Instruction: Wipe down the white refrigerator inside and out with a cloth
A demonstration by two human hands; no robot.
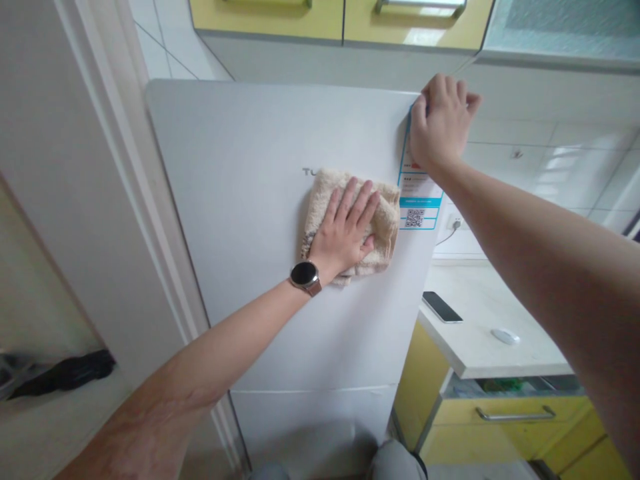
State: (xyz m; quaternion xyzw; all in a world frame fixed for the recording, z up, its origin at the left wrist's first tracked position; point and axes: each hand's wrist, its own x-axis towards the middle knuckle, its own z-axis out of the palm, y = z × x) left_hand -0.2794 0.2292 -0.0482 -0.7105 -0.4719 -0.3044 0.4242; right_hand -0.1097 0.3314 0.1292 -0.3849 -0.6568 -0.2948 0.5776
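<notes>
Pressing one cloth (387,223) with one hand (341,235).

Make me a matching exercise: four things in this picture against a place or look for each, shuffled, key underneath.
1. Cloth
2. Right hand
3. Phone
4. Watch

A. On the white countertop
B. Under the left hand
C. Round and dark-faced
D. At an upper corner of the fridge door

Pairs: 1-B, 2-D, 3-A, 4-C

cloth (387,230) on fridge (240,220) | ctr (483,290) R of fridge | phone (443,307) on ctr | cabs (270,17) above
</notes>
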